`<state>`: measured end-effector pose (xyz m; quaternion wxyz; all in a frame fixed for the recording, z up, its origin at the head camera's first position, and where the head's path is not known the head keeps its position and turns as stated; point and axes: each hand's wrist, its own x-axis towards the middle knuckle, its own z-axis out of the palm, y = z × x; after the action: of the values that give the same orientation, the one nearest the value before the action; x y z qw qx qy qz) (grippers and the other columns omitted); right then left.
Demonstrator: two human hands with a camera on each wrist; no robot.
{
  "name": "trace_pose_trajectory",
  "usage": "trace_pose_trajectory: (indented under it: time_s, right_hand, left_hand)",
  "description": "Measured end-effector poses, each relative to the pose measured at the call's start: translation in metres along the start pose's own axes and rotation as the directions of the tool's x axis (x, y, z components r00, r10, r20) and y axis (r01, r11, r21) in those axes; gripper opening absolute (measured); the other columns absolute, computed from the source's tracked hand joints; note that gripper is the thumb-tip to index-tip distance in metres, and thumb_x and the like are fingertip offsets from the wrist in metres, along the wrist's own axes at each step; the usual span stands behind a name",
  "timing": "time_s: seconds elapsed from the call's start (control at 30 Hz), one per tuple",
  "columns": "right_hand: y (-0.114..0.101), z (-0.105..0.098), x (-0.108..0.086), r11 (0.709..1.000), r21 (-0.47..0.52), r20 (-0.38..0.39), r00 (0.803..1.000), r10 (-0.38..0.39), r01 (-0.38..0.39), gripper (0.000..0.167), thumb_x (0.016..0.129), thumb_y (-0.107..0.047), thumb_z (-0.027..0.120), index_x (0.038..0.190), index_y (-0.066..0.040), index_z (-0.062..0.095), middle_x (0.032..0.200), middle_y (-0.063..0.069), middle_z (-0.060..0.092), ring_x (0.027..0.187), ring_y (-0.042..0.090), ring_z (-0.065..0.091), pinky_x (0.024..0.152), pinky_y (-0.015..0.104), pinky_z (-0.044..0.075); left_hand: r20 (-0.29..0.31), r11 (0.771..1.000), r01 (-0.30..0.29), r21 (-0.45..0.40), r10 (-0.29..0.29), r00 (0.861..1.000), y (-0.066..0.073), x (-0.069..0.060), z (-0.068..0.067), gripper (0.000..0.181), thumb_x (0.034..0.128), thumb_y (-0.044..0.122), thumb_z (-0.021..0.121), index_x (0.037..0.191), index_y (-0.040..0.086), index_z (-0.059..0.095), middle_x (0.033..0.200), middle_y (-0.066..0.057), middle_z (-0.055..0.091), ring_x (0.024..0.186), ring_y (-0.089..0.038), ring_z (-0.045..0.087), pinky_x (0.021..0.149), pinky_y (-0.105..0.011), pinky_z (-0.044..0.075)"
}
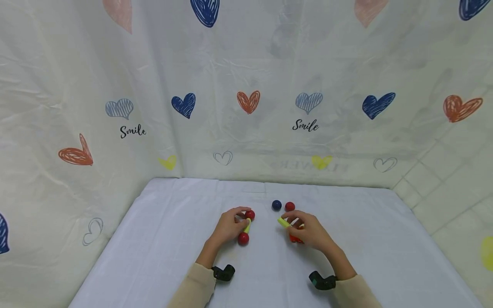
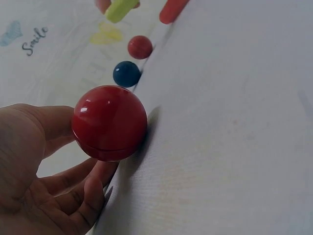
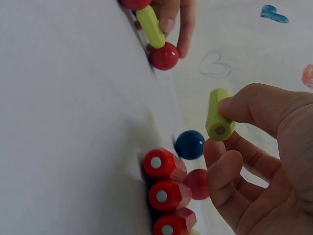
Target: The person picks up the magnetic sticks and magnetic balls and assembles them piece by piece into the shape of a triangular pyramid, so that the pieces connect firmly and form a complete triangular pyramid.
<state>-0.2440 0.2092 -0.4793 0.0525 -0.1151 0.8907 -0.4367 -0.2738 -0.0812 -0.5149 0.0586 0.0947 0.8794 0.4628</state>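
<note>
Left hand (image 1: 230, 224): fingers curled at yellow stick (image 1: 247, 226) and far red ball (image 1: 250, 214); near red ball (image 1: 243, 238) at other end, on tabletop (image 1: 173, 239). Right hand (image 1: 313, 232): fingers pinching second yellow stick (image 3: 215, 110), red sticks (image 3: 168, 196) nearby.

At left we see a smooth, glossy red ball (image 2: 110, 122); at right, a plastic-looking yellow-green rod (image 3: 213, 115) and red rods (image 3: 178, 196) with metal-looking discs (image 3: 161, 196); beneath, matt white cloth (image 1: 154, 265); far, a faintly shiny sheet (image 1: 231, 55).
</note>
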Motion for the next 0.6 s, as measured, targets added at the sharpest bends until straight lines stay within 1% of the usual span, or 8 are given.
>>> trace_pose_trajectory:
  time_s: [0.17,0.4,0.5,0.6]
  right_hand:
    - [-0.011,0.014,0.008,1.000,-0.001,0.020,0.999,-0.029,0.029,0.029,0.092,-0.008,0.072,0.118,-0.019,0.071,0.106,0.007,0.069,0.085,0.020,0.062,0.058,0.031,0.055]
    - [-0.020,0.032,0.021,0.998,-0.036,0.027,0.999,-0.046,0.047,0.028,0.090,-0.008,0.074,0.117,-0.018,0.072,0.102,0.003,0.071,0.085,0.017,0.063,0.070,0.027,0.053]
    - [-0.021,0.040,0.027,0.997,-0.037,0.038,0.997,-0.060,0.062,0.028,0.090,-0.009,0.074,0.117,-0.017,0.072,0.103,0.004,0.072,0.085,0.017,0.063,0.072,0.027,0.054]
    - [-0.021,0.046,0.032,0.997,-0.042,0.046,0.997,-0.059,0.061,0.028,0.091,-0.010,0.074,0.117,-0.018,0.072,0.103,0.003,0.072,0.084,0.016,0.063,0.073,0.027,0.054]
  left_hand:
    - [-0.002,1.000,0.004,0.006,-0.004,1.000,0.000,0.000,0.000,0.037,0.0974,0.025,0.069,0.134,0.030,0.065,0.122,-0.005,0.069,0.089,-0.016,0.060,0.072,-0.032,0.050]
    - [-0.004,1.000,0.002,0.008,-0.002,1.000,0.000,0.000,0.000,0.036,0.0973,0.026,0.070,0.133,0.030,0.066,0.121,-0.006,0.069,0.087,-0.016,0.060,0.071,-0.031,0.051]
    - [-0.005,1.000,-0.003,0.004,0.003,1.000,0.000,0.001,0.000,0.036,0.0972,0.026,0.070,0.133,0.030,0.066,0.121,-0.006,0.069,0.087,-0.016,0.060,0.071,-0.031,0.051]
    - [-0.002,1.000,-0.008,-0.004,0.008,1.000,-0.001,0.001,0.000,0.036,0.0973,0.026,0.069,0.133,0.030,0.066,0.121,-0.005,0.069,0.088,-0.016,0.060,0.071,-0.031,0.051]
